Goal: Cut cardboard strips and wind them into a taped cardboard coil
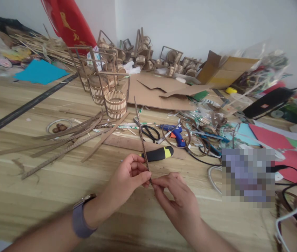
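On the left, a loose bundle of long brown cardboard strips (71,141) is lying across the pale wooden table (59,199), beside a pale ring (49,123) surrounding some round brown balls (60,128). Just beyond the bundle, a round, open-topped bucket of cream slats with brown bands (115,105) is standing upright, with similar ones crowding behind it.

Nearer me, the left hand (131,176) is pinching a thin, straight brown corrugated-cardboard strip (139,129) low down, between thumb and fingers. The strip is rising above the table, its upper end leaning left. Past it, black-handled scissors (151,133) and a black-and-yellow cutter (159,154) are lying idle. The right hand (178,196) is closing thumb and forefinger on the strip's lower end. Farther right, a blue glue gun with an orange trigger (176,133) is resting among curled brown strips (190,140).

To my eye, the bucket walls are looking largely built, while the work on this strip is only beginning: it is joining nothing, and the loose bundle is waiting unused.
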`<action>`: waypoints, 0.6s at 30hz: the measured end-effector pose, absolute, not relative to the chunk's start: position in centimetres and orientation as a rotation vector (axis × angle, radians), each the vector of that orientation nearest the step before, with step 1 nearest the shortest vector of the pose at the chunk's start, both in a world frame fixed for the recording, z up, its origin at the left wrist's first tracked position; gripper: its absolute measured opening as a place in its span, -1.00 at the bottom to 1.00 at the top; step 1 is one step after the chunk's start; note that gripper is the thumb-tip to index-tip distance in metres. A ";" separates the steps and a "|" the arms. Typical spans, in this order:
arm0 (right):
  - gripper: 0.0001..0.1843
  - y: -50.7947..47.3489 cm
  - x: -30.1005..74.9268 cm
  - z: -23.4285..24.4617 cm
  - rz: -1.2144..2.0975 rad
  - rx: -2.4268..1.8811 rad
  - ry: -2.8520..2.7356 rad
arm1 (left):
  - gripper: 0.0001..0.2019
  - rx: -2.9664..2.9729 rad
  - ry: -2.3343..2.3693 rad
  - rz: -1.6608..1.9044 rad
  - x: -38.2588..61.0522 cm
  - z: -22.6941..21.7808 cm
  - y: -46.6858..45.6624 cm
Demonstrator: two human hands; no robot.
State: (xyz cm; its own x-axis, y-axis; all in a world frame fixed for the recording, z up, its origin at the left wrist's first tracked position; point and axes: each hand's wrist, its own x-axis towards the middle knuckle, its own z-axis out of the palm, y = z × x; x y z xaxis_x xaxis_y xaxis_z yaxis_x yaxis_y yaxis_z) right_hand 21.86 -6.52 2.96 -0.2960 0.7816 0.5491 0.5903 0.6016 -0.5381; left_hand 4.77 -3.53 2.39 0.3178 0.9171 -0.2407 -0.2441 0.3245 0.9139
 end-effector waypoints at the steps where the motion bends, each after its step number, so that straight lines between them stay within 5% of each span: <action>1: -0.81 -6.5 21.9 3.0 0.310 -1.094 -2.003 | -0.67 0.906 0.918 0.920 4.8 2.4 -3.5; 18: -0.82 -6.7 21.7 2.8 0.396 -1.187 -1.945 | -0.64 0.841 0.900 0.924 5.0 2.7 -3.6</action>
State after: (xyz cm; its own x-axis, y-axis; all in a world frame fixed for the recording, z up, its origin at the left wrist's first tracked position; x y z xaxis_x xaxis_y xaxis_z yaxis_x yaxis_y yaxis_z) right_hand 21.69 -6.66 2.82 -0.2344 0.8493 0.4730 0.5971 0.5098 -0.6193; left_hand 4.97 -3.57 2.66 0.3203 0.9089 -0.2669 -0.2906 0.3625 0.8855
